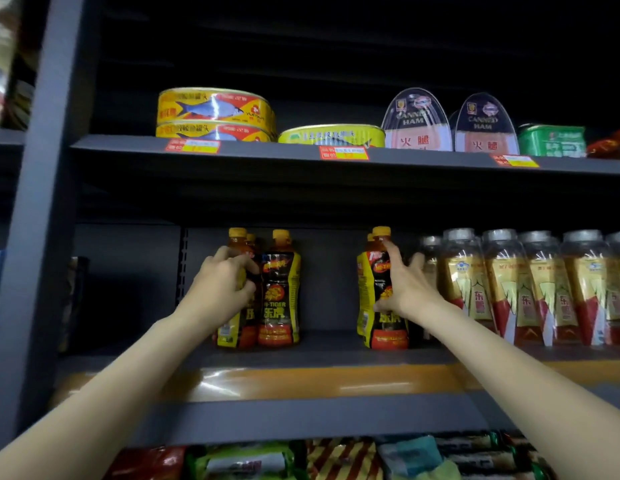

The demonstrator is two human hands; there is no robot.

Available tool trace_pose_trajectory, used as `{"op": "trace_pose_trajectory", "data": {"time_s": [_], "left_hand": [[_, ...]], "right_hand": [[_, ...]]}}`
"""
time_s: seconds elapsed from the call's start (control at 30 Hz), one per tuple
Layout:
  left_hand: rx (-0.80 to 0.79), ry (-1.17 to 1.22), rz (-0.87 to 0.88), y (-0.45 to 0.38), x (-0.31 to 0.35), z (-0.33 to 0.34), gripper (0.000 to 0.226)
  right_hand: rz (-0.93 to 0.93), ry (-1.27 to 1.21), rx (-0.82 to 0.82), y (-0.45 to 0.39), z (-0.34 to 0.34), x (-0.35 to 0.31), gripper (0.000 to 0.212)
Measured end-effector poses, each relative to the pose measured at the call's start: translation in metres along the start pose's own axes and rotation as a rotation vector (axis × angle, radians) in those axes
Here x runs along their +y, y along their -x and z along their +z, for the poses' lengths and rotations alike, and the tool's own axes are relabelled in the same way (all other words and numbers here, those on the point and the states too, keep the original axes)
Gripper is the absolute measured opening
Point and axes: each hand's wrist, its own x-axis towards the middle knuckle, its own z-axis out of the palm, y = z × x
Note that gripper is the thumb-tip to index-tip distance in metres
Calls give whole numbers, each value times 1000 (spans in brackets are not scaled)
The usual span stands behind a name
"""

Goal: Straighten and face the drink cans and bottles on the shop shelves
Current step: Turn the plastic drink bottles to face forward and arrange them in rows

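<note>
On the middle shelf (329,348) stand Hi-Tiger drink bottles with yellow caps and black, yellow and red labels. My left hand (221,282) grips the leftmost bottle (237,244) around its body; a second bottle (280,289) stands just right of it, label facing out. My right hand (403,285) holds another Hi-Tiger bottle (381,271), thumb low on the label and fingers spread up its right side. A further bottle hides behind it. A gap separates the two groups.
Clear bottles with silver caps and gold-red labels (509,289) fill the shelf to the right. The upper shelf (267,154) carries fish tins (215,110), canned ham (417,123) and a green tin (551,140). Snack packets (336,459) lie on the shelf below. A grey upright (41,202) stands left.
</note>
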Motion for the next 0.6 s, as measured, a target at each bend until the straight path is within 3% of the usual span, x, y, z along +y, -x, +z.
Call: {"op": "trace_pose_trajectory", "data": {"time_s": [0.13,0.2,0.37,0.6], "left_hand": [[23,-119,-6,3,-20,-25,26],[27,-172,-20,8,-30,-32,27],[12,-260,-35,22,-46,-27,30],[52,-219,27,22,-50,-10,29]], "right_hand": [[-232,18,210,0,-8,-35,95],[-313,-95,145,-6,1,-62,94],[-218,-400,-97,-40,50,-116,112],[-129,-410,-102,-61,77,-120,116]]}}
